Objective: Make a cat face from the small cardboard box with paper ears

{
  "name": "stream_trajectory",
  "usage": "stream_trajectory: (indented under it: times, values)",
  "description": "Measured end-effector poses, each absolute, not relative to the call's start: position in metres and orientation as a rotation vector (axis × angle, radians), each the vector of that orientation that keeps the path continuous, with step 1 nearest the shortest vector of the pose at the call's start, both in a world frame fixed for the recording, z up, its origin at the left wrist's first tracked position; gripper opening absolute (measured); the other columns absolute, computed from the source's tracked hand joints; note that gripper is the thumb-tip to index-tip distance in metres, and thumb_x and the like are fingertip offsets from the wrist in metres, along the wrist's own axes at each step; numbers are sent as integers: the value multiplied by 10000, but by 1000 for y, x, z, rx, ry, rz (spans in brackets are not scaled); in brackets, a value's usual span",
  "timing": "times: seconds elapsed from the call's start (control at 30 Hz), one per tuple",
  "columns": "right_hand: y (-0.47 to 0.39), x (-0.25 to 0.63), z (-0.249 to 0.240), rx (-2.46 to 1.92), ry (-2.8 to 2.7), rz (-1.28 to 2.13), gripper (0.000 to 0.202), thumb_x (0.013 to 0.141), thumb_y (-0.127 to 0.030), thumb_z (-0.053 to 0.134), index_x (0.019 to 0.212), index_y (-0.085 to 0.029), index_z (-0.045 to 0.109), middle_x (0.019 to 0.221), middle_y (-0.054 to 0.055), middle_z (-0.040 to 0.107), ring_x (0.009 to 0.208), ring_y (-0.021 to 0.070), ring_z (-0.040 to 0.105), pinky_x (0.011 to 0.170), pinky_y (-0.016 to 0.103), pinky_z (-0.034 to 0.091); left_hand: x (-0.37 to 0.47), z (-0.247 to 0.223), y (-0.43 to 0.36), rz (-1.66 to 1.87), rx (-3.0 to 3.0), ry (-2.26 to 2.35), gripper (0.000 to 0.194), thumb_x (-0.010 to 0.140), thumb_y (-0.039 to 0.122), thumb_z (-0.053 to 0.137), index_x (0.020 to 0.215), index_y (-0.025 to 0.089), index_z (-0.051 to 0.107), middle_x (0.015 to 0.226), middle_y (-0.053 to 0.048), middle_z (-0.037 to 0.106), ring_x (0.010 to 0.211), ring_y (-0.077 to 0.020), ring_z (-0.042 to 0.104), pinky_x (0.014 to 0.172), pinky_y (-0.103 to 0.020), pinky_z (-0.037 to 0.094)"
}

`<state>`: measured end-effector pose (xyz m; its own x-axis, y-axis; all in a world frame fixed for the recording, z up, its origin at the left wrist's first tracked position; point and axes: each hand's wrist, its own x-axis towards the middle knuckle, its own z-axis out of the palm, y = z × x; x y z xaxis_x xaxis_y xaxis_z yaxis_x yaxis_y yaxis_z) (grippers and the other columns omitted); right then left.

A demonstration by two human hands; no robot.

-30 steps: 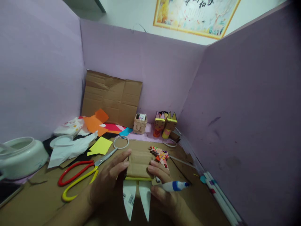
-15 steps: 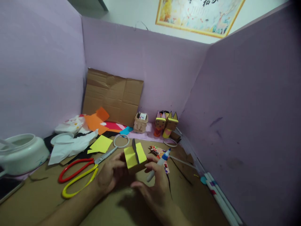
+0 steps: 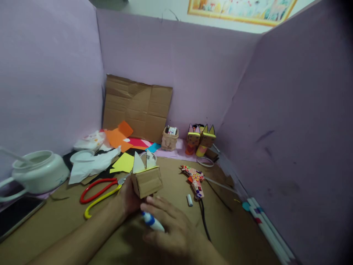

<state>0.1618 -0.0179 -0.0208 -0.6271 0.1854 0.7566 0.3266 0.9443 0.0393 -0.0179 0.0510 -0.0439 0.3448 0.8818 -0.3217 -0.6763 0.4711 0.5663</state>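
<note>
Head view: before you spreads the brown surface (image 3: 228,235), with a creased cardboard sheet (image 3: 138,110) leaning on the lilac back wall. Of your hands, the left (image 3: 131,198) grips the box from its left side and underneath, and the right (image 3: 176,228) pinches the marker; you cannot tell whether its fingertips touch the box. Scissors (image 3: 99,181) with red and yellow handles lie beside your left wrist. Your small cardboard box (image 3: 149,183) is tilted above the surface, left of a patterned glue gun (image 3: 196,180). Then come your blue-tipped marker (image 3: 154,222), the box's two white upright points (image 3: 138,163) and a white cap (image 3: 189,200) near the gun.
</note>
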Motion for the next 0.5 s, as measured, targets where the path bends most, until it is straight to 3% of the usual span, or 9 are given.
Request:
stream_trajectory:
  times: [0.07, 0.23, 0.5]
  values:
    - [-20, 162, -19, -277, -2202, -211, 75, 909, -222, 628, 848, -202, 669, 1049, 83, 771, 1116, 202, 673, 1003, 327, 526, -21, -45, 53, 1005, 338, 642, 312, 933, 383, 569, 1137, 149, 592, 1066, -68, 646, 861, -184, 649, 730, -363, 563]
    - [-27, 162, -15, -263, -2149, -184, 133, 896, -164, 617, 773, -181, 666, 906, 73, 777, 941, 183, 722, 784, 259, 614, -24, -41, 55, 963, 314, 583, 320, 938, 376, 450, 966, 113, 631, 791, -82, 690, 721, -225, 684, 544, -296, 539]
    - [-27, 163, -16, -284, -2194, -106, 166, 897, -115, 564, 775, -182, 653, 824, 68, 755, 798, 164, 713, 666, 252, 616, -22, -37, 50, 921, 363, 527, 290, 850, 385, 549, 937, 124, 641, 768, -83, 718, 694, -216, 694, 544, -270, 532]
